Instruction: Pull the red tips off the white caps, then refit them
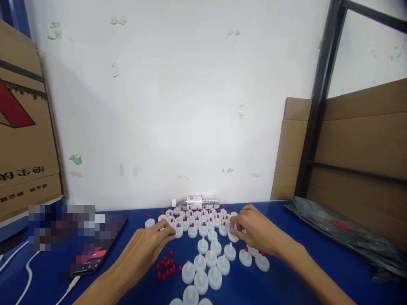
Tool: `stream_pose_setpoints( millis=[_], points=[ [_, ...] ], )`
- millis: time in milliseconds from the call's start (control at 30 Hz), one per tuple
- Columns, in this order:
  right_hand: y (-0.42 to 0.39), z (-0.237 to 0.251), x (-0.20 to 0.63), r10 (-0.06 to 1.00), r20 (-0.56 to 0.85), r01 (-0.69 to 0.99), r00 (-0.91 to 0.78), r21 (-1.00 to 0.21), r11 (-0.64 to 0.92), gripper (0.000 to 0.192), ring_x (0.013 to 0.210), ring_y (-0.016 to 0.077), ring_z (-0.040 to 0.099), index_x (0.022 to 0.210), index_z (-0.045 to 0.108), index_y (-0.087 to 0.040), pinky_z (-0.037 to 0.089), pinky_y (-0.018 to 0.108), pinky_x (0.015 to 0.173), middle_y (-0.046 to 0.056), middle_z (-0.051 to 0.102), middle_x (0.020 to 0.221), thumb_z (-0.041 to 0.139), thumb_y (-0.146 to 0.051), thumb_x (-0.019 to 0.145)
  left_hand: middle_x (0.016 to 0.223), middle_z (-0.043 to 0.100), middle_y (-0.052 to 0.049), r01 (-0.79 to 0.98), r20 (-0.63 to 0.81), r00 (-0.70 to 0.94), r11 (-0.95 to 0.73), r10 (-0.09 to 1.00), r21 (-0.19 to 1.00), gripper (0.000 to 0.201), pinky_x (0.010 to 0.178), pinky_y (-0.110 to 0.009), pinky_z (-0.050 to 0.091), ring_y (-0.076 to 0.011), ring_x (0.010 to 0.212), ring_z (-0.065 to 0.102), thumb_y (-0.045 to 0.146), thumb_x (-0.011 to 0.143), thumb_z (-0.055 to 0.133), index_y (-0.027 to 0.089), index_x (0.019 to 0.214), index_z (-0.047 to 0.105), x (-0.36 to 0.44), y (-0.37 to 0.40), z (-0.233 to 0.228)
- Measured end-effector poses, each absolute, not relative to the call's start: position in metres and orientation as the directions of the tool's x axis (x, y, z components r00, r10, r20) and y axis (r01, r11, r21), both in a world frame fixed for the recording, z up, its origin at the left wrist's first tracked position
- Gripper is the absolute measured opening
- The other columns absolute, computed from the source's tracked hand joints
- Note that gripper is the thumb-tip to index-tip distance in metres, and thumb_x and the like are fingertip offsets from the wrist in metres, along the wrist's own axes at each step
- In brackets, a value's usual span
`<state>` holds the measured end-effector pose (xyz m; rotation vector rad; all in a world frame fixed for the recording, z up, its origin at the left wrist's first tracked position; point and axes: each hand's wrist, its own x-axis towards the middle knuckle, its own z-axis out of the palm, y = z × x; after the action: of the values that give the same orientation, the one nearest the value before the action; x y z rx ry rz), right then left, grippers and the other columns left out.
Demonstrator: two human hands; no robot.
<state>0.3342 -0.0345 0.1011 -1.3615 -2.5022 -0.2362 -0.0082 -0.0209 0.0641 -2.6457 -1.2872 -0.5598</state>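
Both grips pinch white caps: left hand, right hand; red tips, bottle and phone crowd my worktop.

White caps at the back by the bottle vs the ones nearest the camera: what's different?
The back caps near the water bottle carry red tips; most of the near caps show bare white nozzles. The back caps sit packed in tight rows; the near caps stand looser. The left hand and right hand touch the back group, not the near one. Both groups are white, upright, on the blue table, with loose red tips beside the near caps.
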Motion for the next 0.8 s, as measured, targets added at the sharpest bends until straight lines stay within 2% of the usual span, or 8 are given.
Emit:
stream_pose_setpoints(
  millis=[100,200,300,400,500,600,700,800],
  points=[
    [-0.033,0.095,0.337,0.812,0.265,0.838,-0.520,-0.023,0.545,0.014,0.071,0.0220,0.069,0.083,0.074,-0.024,0.044,0.038,0.088,0.000,0.075,0.074,0.066,-0.015,0.090,0.099,0.075,-0.002,0.780,0.363,0.560,-0.622,0.744,0.071,0.027,0.074,-0.026,0.048,-0.0197,0.088,0.073,0.025,0.104,0.042,0.024,0.101,0.070,-0.010,-0.020,0.066],
    [-0.034,0.092,0.339,0.827,0.241,0.841,-0.508,-0.066,0.537,0.010,0.075,0.0241,0.070,0.084,0.076,-0.025,0.044,0.038,0.085,0.001,0.076,0.074,0.069,-0.020,0.089,0.096,0.077,-0.002,0.788,0.318,0.558,-0.610,0.766,0.086,0.027,0.075,-0.026,0.047,-0.0208,0.089,0.073,0.026,0.102,0.045,0.025,0.098,0.071,-0.012,-0.020,0.067],
    [-0.035,0.097,0.341,0.844,0.248,0.847,-0.476,-0.129,0.515,0.021,0.074,0.0249,0.070,0.087,0.076,-0.023,0.044,0.036,0.080,0.004,0.075,0.073,0.058,-0.029,0.097,0.096,0.078,-0.002,0.795,0.284,0.559,-0.601,0.779,0.084,0.028,0.075,-0.026,0.046,-0.0216,0.090,0.073,0.024,0.101,0.044,0.025,0.098,0.072,-0.012,-0.020,0.067],
    [-0.035,0.107,0.350,0.861,0.199,0.828,-0.468,-0.242,0.506,0.028,0.068,0.0203,0.069,0.093,0.076,-0.024,0.046,0.029,0.068,0.002,0.076,0.077,0.051,-0.033,0.101,0.095,0.076,-0.002,0.794,0.272,0.563,-0.602,0.781,0.087,0.028,0.074,-0.026,0.044,-0.0215,0.089,0.072,0.023,0.101,0.043,0.024,0.096,0.071,-0.011,-0.021,0.066],
    [-0.032,0.113,0.365,0.854,0.080,0.784,-0.514,-0.360,0.506,0.017,0.071,0.0178,0.071,0.098,0.078,-0.026,0.047,0.023,0.063,-0.001,0.077,0.081,0.066,-0.036,0.091,0.096,0.074,-0.002,0.800,0.255,0.552,-0.590,0.794,0.104,0.027,0.075,-0.027,0.044,-0.0204,0.088,0.070,0.022,0.101,0.044,0.024,0.095,0.070,-0.011,-0.023,0.067],
    [-0.030,0.111,0.375,0.833,-0.015,0.754,-0.553,-0.435,0.493,0.023,0.078,0.0200,0.072,0.096,0.081,-0.026,0.049,0.023,0.063,0.000,0.078,0.083,0.080,-0.039,0.077,0.099,0.071,-0.003,0.816,0.220,0.539,-0.569,0.813,0.104,0.026,0.073,-0.027,0.044,-0.0198,0.085,0.069,0.021,0.099,0.045,0.024,0.093,0.070,-0.014,-0.023,0.066],
    [-0.029,0.105,0.374,0.803,-0.047,0.711,-0.594,-0.497,0.497,0.025,0.082,0.0204,0.071,0.093,0.082,-0.026,0.049,0.023,0.064,0.000,0.079,0.086,0.083,-0.042,0.075,0.096,0.070,-0.003,0.816,0.194,0.543,-0.568,0.817,0.110,0.029,0.073,-0.027,0.043,-0.0194,0.085,0.068,0.020,0.099,0.045,0.024,0.087,0.071,-0.018,-0.021,0.065],
    [-0.030,0.105,0.368,0.778,-0.018,0.657,-0.628,-0.548,0.518,0.021,0.076,0.0189,0.070,0.083,0.080,-0.023,0.048,0.024,0.062,0.000,0.077,0.078,0.081,-0.044,0.078,0.095,0.072,-0.002,0.813,0.154,0.550,-0.568,0.821,0.124,0.029,0.077,-0.028,0.044,-0.0202,0.089,0.069,0.019,0.097,0.048,0.025,0.087,0.074,-0.018,-0.022,0.064]
  ],
)
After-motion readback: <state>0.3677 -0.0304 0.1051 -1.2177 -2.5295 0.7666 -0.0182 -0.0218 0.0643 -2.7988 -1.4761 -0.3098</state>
